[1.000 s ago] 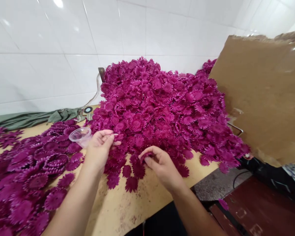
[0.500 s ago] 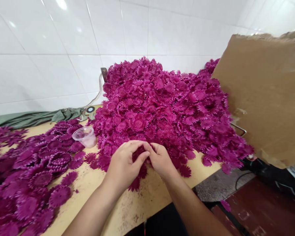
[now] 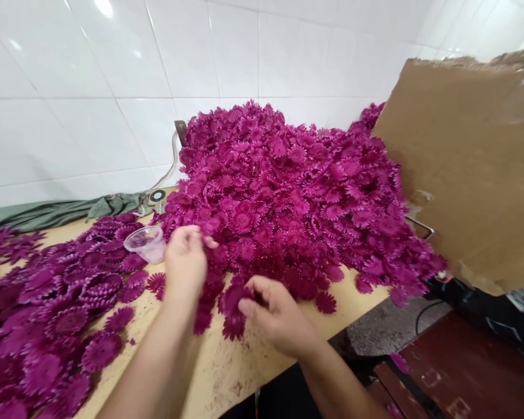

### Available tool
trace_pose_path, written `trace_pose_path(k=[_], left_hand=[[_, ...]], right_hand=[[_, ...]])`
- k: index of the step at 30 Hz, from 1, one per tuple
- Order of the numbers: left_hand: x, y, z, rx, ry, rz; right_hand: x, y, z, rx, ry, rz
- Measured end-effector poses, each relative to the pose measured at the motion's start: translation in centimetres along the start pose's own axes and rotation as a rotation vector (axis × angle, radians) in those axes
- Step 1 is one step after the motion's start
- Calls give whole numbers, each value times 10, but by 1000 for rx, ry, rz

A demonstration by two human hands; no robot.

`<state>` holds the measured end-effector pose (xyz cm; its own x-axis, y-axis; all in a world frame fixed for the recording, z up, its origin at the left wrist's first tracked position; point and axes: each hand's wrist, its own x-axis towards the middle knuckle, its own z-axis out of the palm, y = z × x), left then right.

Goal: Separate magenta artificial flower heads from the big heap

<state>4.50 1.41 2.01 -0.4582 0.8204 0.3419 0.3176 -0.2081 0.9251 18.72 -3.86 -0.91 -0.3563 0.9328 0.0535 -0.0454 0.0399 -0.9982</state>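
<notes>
A tall heap of magenta fabric flower petals (image 3: pixel 288 186) covers the back of the wooden table (image 3: pixel 227 372). My right hand (image 3: pixel 275 311) is closed, pinching one magenta flower (image 3: pixel 232 299) just above the table at the heap's front edge. My left hand (image 3: pixel 186 262) is raised and blurred by motion, fingers curled, close to a small clear plastic cup (image 3: pixel 146 243); what it holds, if anything, is too small to make out. Flat spread magenta flowers (image 3: pixel 56 308) lie to the left.
A torn brown cardboard sheet (image 3: pixel 467 169) stands at the right. Green cloth (image 3: pixel 61 210) lies along the white tiled wall, with a cable and small round device (image 3: pixel 157 195) beside it. Below the table edge at right sit dark surfaces and a black cable (image 3: pixel 423 317).
My hands were together on a flower at the heap's front; now they have parted. The left hand rose toward the cup, and the right hand drew back, keeping a flower.
</notes>
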Motion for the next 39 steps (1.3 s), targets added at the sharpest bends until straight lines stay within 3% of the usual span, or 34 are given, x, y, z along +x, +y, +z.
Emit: trace_pose_path(k=[1,2,6,8,11,17,28,35,39], left_hand=[[8,-2,-2,-30,65,-2],[14,-4,-5,0,59,30],[14,-11,-11,332,-181,261],[4,-11,-12,418,-210,368],[-12,-5,-13,420,-252,456],[-40,16,-12,301,-477,511],[-44,11,-4,343,-644,362],[-44,11,2,158,-478,172],[-38,5,9,-44,-415,-96]], right_hand=[[-3,0,-1,-12,0,26],[-5,0,-3,-2,22,43],[2,-5,-20,179,146,32],[7,-8,-26,239,160,11],[11,-8,-29,287,134,-14],[13,-1,-26,256,102,-31],[21,5,-19,-230,280,-87],[22,6,-16,-129,191,-93],[13,0,-7,-77,168,-102]])
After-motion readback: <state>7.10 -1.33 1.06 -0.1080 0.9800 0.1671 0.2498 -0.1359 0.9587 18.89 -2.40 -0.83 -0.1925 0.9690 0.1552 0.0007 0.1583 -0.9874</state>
